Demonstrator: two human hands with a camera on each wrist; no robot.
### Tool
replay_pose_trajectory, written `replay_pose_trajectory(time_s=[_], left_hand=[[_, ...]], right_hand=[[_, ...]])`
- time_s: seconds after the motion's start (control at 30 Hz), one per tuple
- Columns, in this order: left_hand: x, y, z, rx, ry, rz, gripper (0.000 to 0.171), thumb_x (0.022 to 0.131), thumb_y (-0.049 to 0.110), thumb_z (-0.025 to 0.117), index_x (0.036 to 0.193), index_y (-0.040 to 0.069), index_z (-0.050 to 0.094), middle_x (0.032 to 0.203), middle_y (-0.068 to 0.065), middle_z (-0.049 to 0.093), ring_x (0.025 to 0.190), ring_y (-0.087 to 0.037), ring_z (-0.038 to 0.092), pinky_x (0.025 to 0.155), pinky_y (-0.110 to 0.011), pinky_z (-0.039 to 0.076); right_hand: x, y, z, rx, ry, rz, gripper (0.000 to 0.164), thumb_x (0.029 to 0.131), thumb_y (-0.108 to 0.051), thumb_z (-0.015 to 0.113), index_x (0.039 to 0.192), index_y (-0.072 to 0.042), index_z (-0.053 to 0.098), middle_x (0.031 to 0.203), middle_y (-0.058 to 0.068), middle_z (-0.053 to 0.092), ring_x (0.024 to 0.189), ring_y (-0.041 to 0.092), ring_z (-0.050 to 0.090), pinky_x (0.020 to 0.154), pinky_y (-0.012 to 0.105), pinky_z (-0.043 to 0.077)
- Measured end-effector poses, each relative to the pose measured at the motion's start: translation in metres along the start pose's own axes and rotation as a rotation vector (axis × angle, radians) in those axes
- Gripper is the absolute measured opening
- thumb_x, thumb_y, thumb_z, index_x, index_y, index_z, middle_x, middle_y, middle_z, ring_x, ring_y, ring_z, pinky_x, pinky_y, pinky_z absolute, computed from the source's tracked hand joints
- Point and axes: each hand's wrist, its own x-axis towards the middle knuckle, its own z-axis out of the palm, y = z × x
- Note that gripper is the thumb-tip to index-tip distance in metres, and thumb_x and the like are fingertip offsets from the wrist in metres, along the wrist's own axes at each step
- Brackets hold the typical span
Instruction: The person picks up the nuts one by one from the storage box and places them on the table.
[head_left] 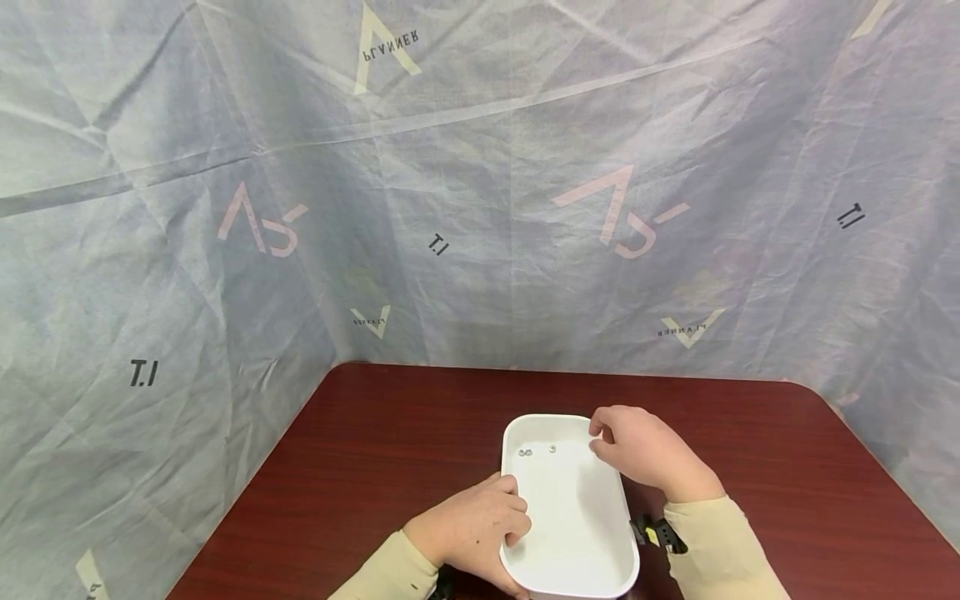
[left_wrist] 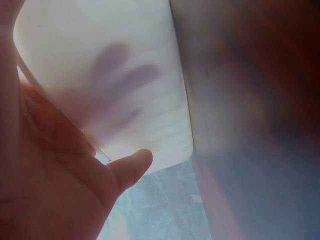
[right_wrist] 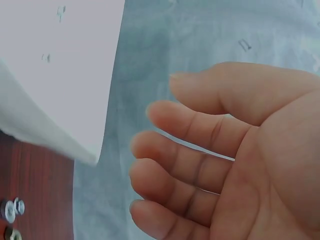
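In the head view a white rectangular tray point(head_left: 573, 508) lies lengthwise near the table's front, with three small shiny metal pieces point(head_left: 552, 449) toward its far end. My left hand point(head_left: 480, 521) grips the tray's left side: fingers are bent over the rim to the inside and the thumb is on the outer wall. Shadows of those fingers show through the tray wall point(left_wrist: 150, 115) in the left wrist view. Above the tray's far right corner is my right hand point(head_left: 645, 450), its fingers loosely curved. Nothing is between its fingers point(right_wrist: 155, 185) in the right wrist view.
The tray stands on a dark red wooden table point(head_left: 405, 442). Grey printed cloth point(head_left: 480, 208) hangs behind and along the sides. Several small round metal pieces point(right_wrist: 9, 211) show beside the tray in the right wrist view. A black and yellow strap point(head_left: 660, 533) is by the right sleeve.
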Motion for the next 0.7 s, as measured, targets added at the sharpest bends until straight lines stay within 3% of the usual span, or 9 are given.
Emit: replay_pose_trajectory(time_s=[0.2, 0.7], left_hand=[[0.000, 0.000, 0.000, -0.002, -0.002, -0.002, 0.065, 0.061, 0.077, 0.078, 0.065, 0.026, 0.038, 0.066, 0.021, 0.027, 0.077, -0.003, 0.030, 0.077, -0.019, 0.030], [0.000, -0.001, 0.000, 0.028, 0.031, 0.018, 0.067, 0.058, 0.079, 0.078, 0.064, 0.027, 0.036, 0.067, 0.021, 0.026, 0.078, -0.004, 0.029, 0.077, -0.020, 0.031]], right_hand=[[0.003, -0.016, 0.007, -0.005, -0.016, -0.012, 0.012, 0.086, -0.016, 0.068, 0.097, -0.014, 0.070, 0.080, -0.006, 0.056, 0.073, 0.013, 0.051, 0.067, 0.037, 0.045], [0.030, -0.045, 0.036, -0.076, -0.092, -0.150, 0.013, 0.082, -0.015, 0.068, 0.095, -0.014, 0.070, 0.079, -0.008, 0.061, 0.070, 0.011, 0.053, 0.069, 0.036, 0.047]])
